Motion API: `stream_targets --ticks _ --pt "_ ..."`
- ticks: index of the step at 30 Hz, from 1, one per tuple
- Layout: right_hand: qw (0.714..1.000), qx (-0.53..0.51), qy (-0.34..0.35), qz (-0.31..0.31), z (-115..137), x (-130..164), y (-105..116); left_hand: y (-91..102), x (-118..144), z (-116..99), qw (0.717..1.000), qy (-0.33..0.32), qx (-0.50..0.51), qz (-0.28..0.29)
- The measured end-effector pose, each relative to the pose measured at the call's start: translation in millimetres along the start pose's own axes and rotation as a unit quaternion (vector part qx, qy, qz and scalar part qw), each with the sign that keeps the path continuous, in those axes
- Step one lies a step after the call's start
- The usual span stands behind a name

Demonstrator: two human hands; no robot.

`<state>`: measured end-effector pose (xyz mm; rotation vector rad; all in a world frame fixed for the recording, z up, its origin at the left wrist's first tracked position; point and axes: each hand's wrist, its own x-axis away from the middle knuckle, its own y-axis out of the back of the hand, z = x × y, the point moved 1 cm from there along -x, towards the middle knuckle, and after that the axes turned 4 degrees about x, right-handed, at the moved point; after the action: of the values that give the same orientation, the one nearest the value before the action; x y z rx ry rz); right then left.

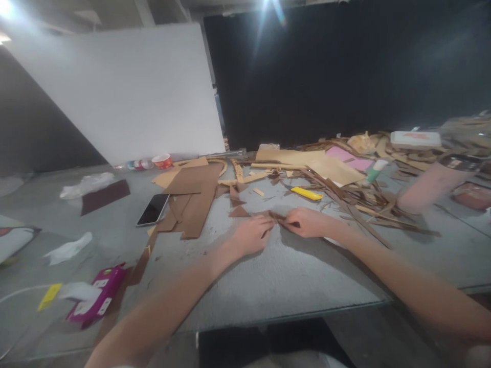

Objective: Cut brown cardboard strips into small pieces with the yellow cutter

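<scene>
Both hands pinch one small brown cardboard piece (276, 216) betw. them: my left hand (251, 234) on its near end, right hand (307, 222) on the other. Best to keep it flat on the table (276, 276), w/ grip near the tips. Yellow cutter (307, 193) lies just beyond my right hand, phone (153, 209) well off to the left.

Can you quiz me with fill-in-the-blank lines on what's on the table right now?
1. The left hand and right hand pinch one small brown ____ piece between them.
2. The phone lies with its screen facing ____.
3. Beyond the hands lies a ____ utility knife.
4. At the near left edge of the table sits a ____ packet.

Missing words: cardboard; up; yellow; magenta
</scene>
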<state>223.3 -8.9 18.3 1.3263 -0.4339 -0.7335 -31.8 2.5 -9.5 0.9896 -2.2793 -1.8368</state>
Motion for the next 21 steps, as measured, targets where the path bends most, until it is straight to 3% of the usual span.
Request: stream_targets --ticks 8,17,21 --pt "0.995 0.0 -0.086 0.05 5 2 4 9.6 -5 -6 0.999 -0.009 -0.017 0.035" --pt "0.992 0.016 -0.105 0.069 10 2 8 2.8 -7 -4 0.992 0.009 -0.058 0.11" --pt "0.99 0.011 -0.12 0.08 12 3 9 1.7 -8 -4 0.992 0.007 -0.064 0.107"
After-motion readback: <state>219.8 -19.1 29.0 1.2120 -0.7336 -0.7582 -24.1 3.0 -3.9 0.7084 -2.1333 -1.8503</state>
